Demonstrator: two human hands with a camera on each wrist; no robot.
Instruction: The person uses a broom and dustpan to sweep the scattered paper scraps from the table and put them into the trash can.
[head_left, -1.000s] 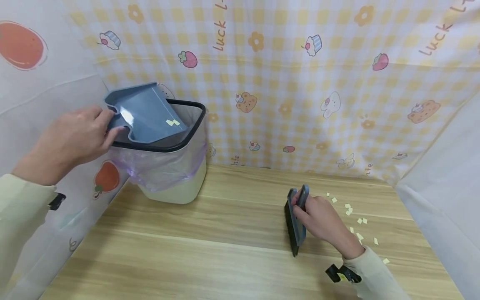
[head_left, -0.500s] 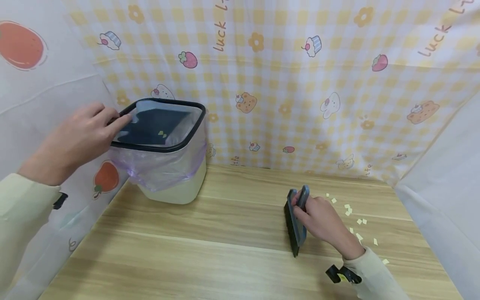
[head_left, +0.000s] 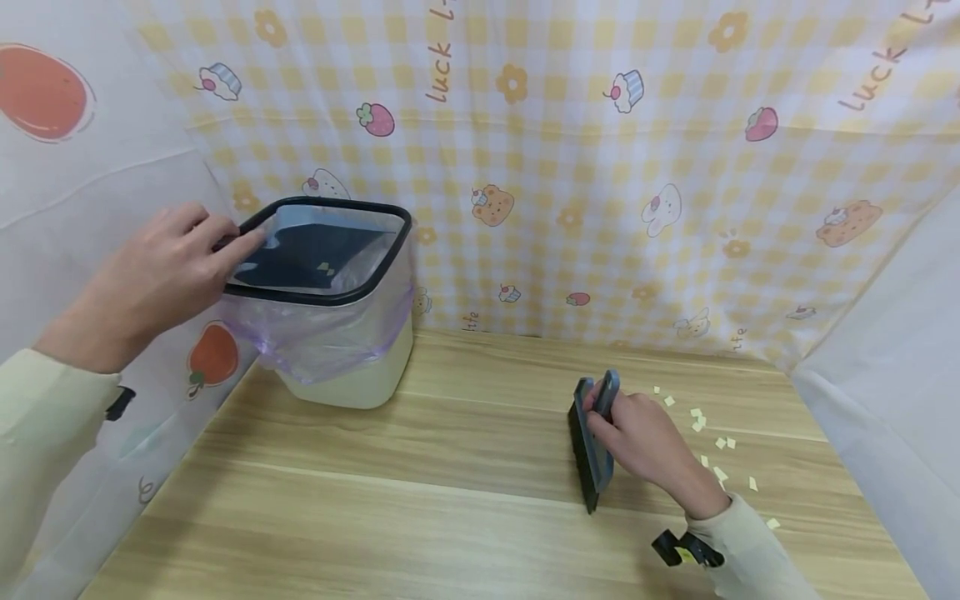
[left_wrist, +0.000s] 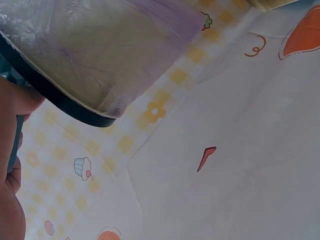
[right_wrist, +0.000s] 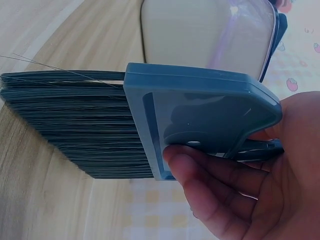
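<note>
Closest to me, the pale wood-grain surface (head_left: 450, 525) runs up from the bottom of my head view, its boards marked by light seams. Over its right part, the right hand (head_left: 641, 437) has its fingers clamped on the handle of a blue brush (head_left: 602, 471); I can't tell whether the dark bristles touch the wood. Small pale-yellow scraps (head_left: 721, 473) lie scattered just beside and beyond that hand.

Farther off to the left, the left hand (head_left: 161, 271) has its fingers closed around the handle of a blue dustpan (head_left: 292, 254), which dips into the mouth of a cream bin (head_left: 375, 387). A couple of scraps sit on the pan. I see a clear, purple-tinged liner (head_left: 315, 342) hanging outside below the black rim.

Behind everything hangs a yellow-checked cloth (head_left: 540, 150), with white sheeting (head_left: 892, 375) at both sides.
</note>
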